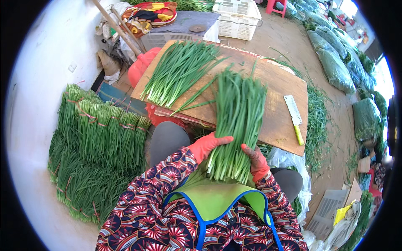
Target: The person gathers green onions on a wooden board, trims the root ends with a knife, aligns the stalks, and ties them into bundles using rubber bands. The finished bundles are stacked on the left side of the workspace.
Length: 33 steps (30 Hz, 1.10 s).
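Observation:
Between my two gloved hands I hold a loose bunch of garlic chives (240,116), its pale cut ends over my green apron (216,200) and its leaf tips over the board. My left hand (209,145), in a red rubber glove, grips the bunch's left side, thumb across the front. On the other side my right hand (256,159), gloved alike with dark smudges, presses against the stalks. Another loose heap of chives (180,73) lies on the left of the wooden board (273,109). A cleaver (292,109) with a yellow-green handle rests at the board's right.
Tied chive bundles (103,135) are stacked by the white wall at left. White plastic crates (237,20) stand behind the board. Leaf scraps (316,125) litter the floor at right, beyond which lie filled plastic bags (336,66). A plastic bag (290,160) hangs near my right knee.

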Each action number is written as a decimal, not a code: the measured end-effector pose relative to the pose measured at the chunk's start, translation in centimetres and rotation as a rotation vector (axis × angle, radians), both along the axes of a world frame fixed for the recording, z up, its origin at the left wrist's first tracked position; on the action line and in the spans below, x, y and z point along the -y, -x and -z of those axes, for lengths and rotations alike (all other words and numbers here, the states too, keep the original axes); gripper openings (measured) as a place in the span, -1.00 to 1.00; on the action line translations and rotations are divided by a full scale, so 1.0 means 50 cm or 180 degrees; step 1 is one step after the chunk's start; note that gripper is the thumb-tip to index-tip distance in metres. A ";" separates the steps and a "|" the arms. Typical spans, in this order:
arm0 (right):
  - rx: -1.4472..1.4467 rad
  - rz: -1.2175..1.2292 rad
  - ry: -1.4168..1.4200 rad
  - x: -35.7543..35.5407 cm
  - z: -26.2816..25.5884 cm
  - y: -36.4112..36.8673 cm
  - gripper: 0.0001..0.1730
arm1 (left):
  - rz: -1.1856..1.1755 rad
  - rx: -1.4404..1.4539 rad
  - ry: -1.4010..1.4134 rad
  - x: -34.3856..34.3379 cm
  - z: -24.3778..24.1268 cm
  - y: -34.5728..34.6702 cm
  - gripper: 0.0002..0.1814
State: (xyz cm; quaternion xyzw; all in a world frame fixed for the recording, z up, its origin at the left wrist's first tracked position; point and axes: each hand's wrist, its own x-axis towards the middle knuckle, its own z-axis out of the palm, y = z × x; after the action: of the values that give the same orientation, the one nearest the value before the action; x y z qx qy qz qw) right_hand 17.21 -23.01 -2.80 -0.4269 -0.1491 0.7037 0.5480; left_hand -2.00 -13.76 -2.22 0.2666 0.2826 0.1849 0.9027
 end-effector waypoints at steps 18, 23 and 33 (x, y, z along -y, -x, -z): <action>0.2991 0.1344 -0.1798 -0.117 -0.220 -0.213 -0.28 | 0.0264 0.0259 -0.3233 -0.213 -0.344 -0.194 -0.04; 0.4527 0.0208 -0.1931 -0.157 -0.002 -0.288 -0.47 | 0.0334 0.0528 -0.3612 -0.270 -0.157 -0.217 0.20; 0.0754 0.0022 -0.0672 -0.287 -0.273 -0.235 -0.61 | 0.0542 0.0256 -0.0444 -0.336 -0.233 -0.263 -0.54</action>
State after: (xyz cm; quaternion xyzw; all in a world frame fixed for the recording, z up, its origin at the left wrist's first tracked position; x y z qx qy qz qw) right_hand 28.98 -8.65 10.83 -0.4475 -0.2843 0.6270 0.5708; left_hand 11.17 3.03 9.42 0.3442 0.2089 0.1374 0.9050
